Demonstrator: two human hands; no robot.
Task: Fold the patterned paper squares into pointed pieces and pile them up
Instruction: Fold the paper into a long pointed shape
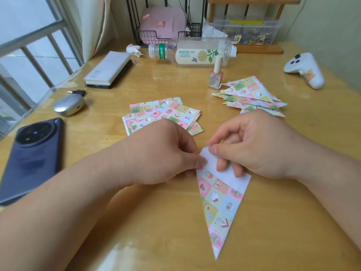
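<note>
Pointed piece [220, 202] lies lower centre of frame, flat on bench [136, 222], tip toward bottom edge, white flap showing at top. Left hand [162, 153] pinches upper left edge; right hand [254, 145] pinches white flap.

Step, as judged: closing folds on this piece. Next move likely calls for creasing flap flat, then carrying piece to finished pile [252, 94], upper right.

Unfolded squares [164, 114] stacked centre, just above hands.

Bench glossy wood; phone [33, 159] far left, plastic bottle [191, 52] on its side at top. Barred window [29, 36] upper left.
</note>
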